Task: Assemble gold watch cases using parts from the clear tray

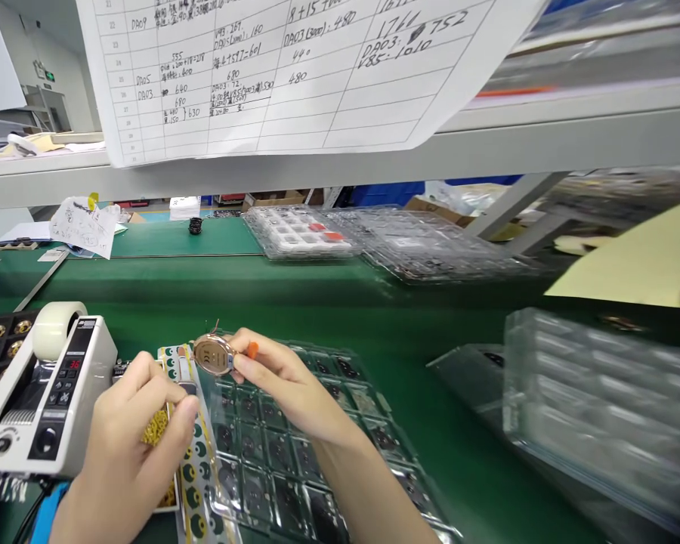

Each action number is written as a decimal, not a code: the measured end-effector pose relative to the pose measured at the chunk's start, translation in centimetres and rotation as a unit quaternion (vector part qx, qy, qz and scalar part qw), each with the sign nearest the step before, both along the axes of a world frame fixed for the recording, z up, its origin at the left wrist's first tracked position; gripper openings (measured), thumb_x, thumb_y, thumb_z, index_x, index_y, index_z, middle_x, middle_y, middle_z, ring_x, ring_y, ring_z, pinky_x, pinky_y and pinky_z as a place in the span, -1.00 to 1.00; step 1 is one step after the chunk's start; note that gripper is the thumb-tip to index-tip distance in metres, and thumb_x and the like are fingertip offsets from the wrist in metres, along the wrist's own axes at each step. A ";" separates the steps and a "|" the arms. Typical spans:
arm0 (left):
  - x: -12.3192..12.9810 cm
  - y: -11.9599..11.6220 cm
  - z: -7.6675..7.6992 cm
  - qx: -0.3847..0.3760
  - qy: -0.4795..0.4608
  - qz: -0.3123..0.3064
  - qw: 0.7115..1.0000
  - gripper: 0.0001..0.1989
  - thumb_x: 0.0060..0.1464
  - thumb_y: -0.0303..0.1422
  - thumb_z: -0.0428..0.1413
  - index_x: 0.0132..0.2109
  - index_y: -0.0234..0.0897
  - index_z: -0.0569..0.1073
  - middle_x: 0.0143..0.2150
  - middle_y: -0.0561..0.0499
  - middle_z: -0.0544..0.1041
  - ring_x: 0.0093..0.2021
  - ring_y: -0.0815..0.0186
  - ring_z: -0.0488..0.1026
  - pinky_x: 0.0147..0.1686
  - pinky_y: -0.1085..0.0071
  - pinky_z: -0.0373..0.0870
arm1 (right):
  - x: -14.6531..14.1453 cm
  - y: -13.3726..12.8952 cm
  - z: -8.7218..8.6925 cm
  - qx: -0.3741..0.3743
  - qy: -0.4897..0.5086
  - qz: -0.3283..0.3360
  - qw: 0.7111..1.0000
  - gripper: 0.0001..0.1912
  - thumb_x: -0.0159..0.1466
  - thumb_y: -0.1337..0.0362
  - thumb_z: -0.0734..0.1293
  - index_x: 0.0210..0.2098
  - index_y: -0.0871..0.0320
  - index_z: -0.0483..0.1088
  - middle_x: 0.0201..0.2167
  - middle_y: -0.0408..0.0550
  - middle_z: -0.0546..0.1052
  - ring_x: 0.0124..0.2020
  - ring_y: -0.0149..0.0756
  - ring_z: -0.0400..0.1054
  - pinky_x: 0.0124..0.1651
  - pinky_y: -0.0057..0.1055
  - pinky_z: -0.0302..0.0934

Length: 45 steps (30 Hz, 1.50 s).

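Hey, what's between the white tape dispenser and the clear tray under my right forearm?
In the head view, your left hand, small yellow parts partly hidden by it, then a strip with round green shapes.

Rnd coppery disc (w/ print), held up

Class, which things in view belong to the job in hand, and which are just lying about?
Likely in the job:
round metal case, in the right hand
dark piece, at the left hand
clear compartment tray
tape dispenser, display lit

Likely lying about:
crumpled paper
small black object
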State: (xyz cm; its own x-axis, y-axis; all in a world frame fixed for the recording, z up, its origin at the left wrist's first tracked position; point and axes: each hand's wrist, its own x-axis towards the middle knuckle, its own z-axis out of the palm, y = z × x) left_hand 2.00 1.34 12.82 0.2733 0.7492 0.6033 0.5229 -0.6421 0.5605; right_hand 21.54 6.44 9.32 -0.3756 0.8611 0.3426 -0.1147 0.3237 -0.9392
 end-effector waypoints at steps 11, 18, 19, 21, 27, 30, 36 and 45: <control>0.4 2.4 -0.1 -0.206 -0.110 -0.081 0.969 -0.74 0.16 -0.33 0.10 -0.49 -0.24 0.43 -0.51 0.09 0.21 -0.48 0.36 0.16 -0.50 0.42 0.07 | -0.2 -0.4 -0.2 0.007 0.002 0.057 0.998 -0.54 0.32 -0.14 0.26 -0.45 0.12 0.28 -0.50 -0.16 0.24 -0.44 -0.36 0.11 -0.37 -0.40 0.05; 0.5 2.5 0.1 -0.224 -0.138 -0.104 0.959 -0.76 0.15 -0.36 0.10 -0.49 -0.24 0.44 -0.51 0.10 0.25 -0.50 0.38 0.17 -0.49 0.42 0.07 | -0.2 -0.2 -0.5 0.001 0.024 0.063 0.998 -0.54 0.30 -0.13 0.28 -0.45 0.13 0.29 -0.50 -0.17 0.23 -0.47 -0.38 0.12 -0.39 -0.41 0.03; 0.4 2.5 0.1 -0.225 -0.141 -0.106 0.958 -0.76 0.15 -0.36 0.10 -0.49 -0.24 0.44 -0.52 0.10 0.25 -0.50 0.38 0.17 -0.49 0.42 0.07 | -0.2 -0.2 -0.6 0.001 0.024 0.063 0.998 -0.54 0.31 -0.13 0.28 -0.45 0.13 0.29 -0.50 -0.17 0.24 -0.47 -0.38 0.13 -0.39 -0.41 0.03; 0.4 2.5 0.1 -0.225 -0.140 -0.106 0.958 -0.76 0.16 -0.37 0.09 -0.49 -0.24 0.45 -0.52 0.10 0.25 -0.50 0.38 0.17 -0.50 0.43 0.07 | -0.2 -0.2 -0.7 -0.001 0.025 0.063 0.998 -0.56 0.31 -0.12 0.28 -0.44 0.13 0.30 -0.50 -0.17 0.25 -0.46 -0.38 0.14 -0.38 -0.41 0.04; 0.3 2.5 -0.4 -0.220 -0.123 -0.106 0.962 -0.76 0.20 -0.38 0.08 -0.46 -0.25 0.43 -0.49 0.12 0.25 -0.48 0.40 0.16 -0.47 0.43 0.07 | -0.2 -0.1 -0.9 -0.011 0.033 0.070 0.997 -0.58 0.31 -0.09 0.30 -0.44 0.13 0.31 -0.51 -0.17 0.27 -0.46 -0.37 0.17 -0.37 -0.41 0.09; 0.2 2.5 -0.5 -0.221 -0.119 -0.104 0.963 -0.75 0.21 -0.38 0.08 -0.46 -0.26 0.41 -0.49 0.12 0.23 -0.48 0.40 0.16 -0.46 0.42 0.07 | -0.1 -0.1 -1.0 -0.013 0.033 0.066 0.997 -0.59 0.31 -0.08 0.30 -0.44 0.13 0.32 -0.52 -0.17 0.27 -0.47 -0.38 0.17 -0.38 -0.41 0.09; 0.2 2.6 -0.2 -0.232 -0.119 -0.123 0.957 -0.76 0.21 -0.40 0.06 -0.45 -0.27 0.40 -0.48 0.12 0.22 -0.47 0.40 0.16 -0.45 0.42 0.07 | -0.2 0.0 -1.4 -0.016 0.057 0.078 0.995 -0.62 0.32 -0.05 0.31 -0.41 0.13 0.33 -0.52 -0.18 0.28 -0.49 -0.40 0.15 -0.40 -0.44 0.08; 0.4 2.6 -0.6 -0.188 -0.097 -0.087 0.973 -0.77 0.19 -0.43 0.06 -0.46 -0.28 0.39 -0.49 0.14 0.23 -0.50 0.44 0.15 -0.50 0.46 0.08 | -0.1 0.1 -1.4 -0.006 0.052 0.073 0.996 -0.63 0.34 -0.03 0.30 -0.42 0.12 0.32 -0.50 -0.20 0.27 -0.47 -0.42 0.14 -0.39 -0.47 0.05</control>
